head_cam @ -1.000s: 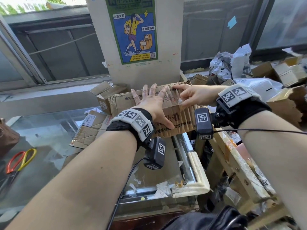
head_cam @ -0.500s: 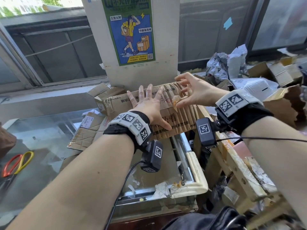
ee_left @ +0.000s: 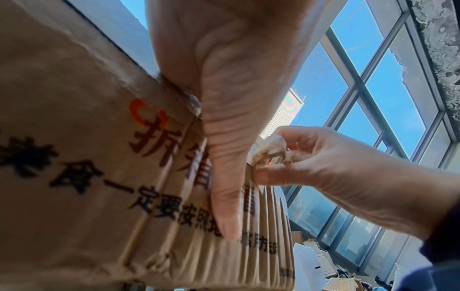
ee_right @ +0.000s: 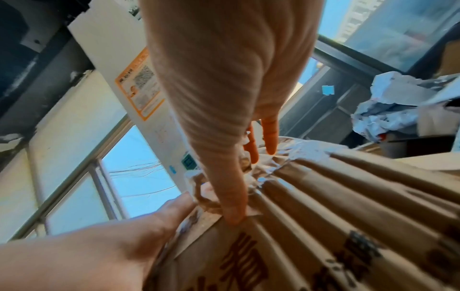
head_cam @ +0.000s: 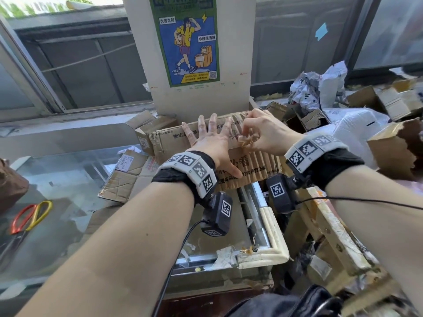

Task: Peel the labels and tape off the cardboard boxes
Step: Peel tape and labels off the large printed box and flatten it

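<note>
A creased brown cardboard box [head_cam: 171, 143] with printed characters stands on the glass table, in front of a white pillar. My left hand [head_cam: 207, 133] lies flat on its near face with the fingers spread, pressing it; the left thumb [ee_left: 224, 187] runs down the print. My right hand [head_cam: 250, 135] is at the box's top right part, fingers curled, pinching a crumpled wad of peeled tape [head_cam: 246, 140]. The tape wad [ee_left: 270, 155] sits between the right thumb and fingers, against the box [ee_right: 348, 216], where wrinkled tape [ee_right: 286, 163] still crosses the top.
Scissors [head_cam: 32, 216] with red and yellow handles lie on the glass table [head_cam: 68, 175] at the left. Flattened labelled cardboard [head_cam: 123, 177] lies left of the box. Boxes and crumpled bags [head_cam: 320, 88] pile up at the right, above a wooden frame [head_cam: 332, 236].
My right hand lifted off the box's top edge with a wad of tape, then came back down to the box beside my left fingers. The left hand stayed pressed flat.
</note>
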{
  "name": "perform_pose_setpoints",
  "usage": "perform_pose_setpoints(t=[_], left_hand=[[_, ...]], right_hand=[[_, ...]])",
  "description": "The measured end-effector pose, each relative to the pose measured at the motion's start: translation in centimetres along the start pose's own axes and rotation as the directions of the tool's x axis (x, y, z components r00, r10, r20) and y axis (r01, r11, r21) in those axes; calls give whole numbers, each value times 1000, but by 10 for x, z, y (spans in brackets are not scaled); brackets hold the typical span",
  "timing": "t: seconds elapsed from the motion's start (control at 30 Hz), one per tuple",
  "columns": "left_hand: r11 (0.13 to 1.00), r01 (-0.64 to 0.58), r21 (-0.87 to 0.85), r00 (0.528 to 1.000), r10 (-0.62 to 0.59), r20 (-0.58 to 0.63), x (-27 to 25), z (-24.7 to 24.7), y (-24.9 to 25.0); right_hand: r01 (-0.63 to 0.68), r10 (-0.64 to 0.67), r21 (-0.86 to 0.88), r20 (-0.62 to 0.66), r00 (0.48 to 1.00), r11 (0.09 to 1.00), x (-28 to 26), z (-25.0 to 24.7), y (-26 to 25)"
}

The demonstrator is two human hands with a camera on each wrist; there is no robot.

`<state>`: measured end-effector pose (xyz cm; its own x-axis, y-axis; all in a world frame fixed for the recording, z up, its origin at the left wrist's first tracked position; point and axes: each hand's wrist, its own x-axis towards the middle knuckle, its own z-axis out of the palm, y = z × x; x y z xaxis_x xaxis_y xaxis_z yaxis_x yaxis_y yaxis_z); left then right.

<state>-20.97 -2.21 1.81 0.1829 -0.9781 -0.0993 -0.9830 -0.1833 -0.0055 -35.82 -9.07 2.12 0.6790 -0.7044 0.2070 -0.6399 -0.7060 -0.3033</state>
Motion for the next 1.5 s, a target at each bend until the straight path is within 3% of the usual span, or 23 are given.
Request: perform_pose_setpoints(t=[0.1,0.2,0.4,0.53,1.03,1.3,1.5], left_hand=[[1000,-5,0,1000,5,5,1,0,0],[1000,-10,12,1000,10,9,1,0,1],[1000,-6,22,1000,5,11,4,0,0],[1000,-1,19,1000,1,14,5,-1,0],[1000,-10,13,1000,10,14,11,-1,-1],[1000,-12,-4,1000,12,18,10,-1,-1],[1000,-20,-11,1000,20,9,9,-3,-2]], right_hand=[[-46,64,351,-40,997,935,-6,2,7],[-109,158,692,-7,987,714,-12,1,9],[-109,238,874,-8,971,473,-10,12,16],[-90,282,935,-11,959,342,-7,16,16],[-30,305,992,-8,952,120,-4,19,29],[14,321,997,14,947,-82,-1,21,35],[18,331,990,31,943,-143,2,23,40]])
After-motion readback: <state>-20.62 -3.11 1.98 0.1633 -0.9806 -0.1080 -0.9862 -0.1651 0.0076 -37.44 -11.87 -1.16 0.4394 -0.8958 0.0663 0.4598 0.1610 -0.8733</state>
